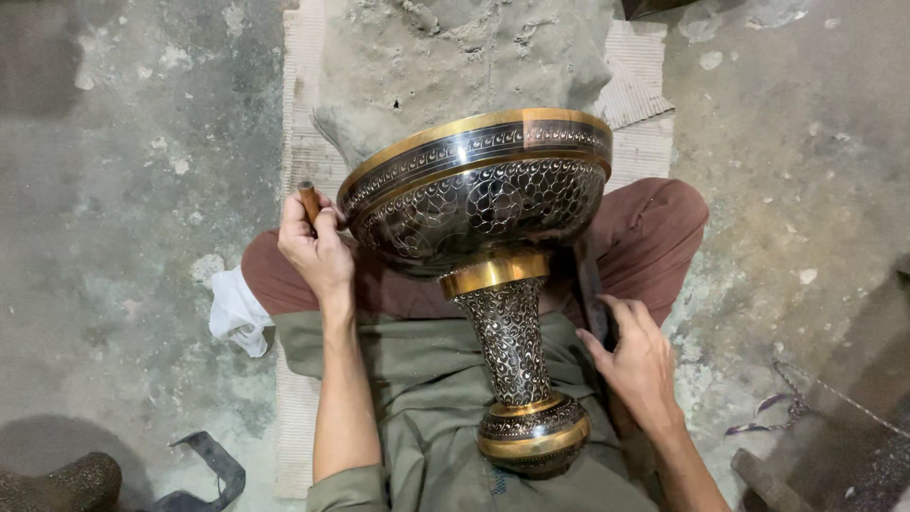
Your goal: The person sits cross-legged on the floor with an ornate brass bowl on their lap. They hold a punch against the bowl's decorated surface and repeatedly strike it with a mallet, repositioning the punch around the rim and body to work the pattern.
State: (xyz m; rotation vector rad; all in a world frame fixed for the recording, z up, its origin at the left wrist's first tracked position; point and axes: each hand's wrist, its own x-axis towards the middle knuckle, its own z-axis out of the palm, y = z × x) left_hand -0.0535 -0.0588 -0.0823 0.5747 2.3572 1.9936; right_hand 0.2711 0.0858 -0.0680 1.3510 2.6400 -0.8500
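Hands steady engraved brass vase.

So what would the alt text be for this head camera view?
A large engraved brass pedestal bowl lies across a seated person's lap. The left hand grips a wooden-handled tool by its rim; the right hand rests open beside the stem.

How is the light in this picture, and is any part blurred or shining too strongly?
In the head view the light is soft and even; the engraved metal vase is sharp, with mild glare on its golden rim and bands. The left hand, gripping a wooden tool handle, and the open right hand look clear. The frame corners fall darker, and the concrete floor bends slightly at the edges.
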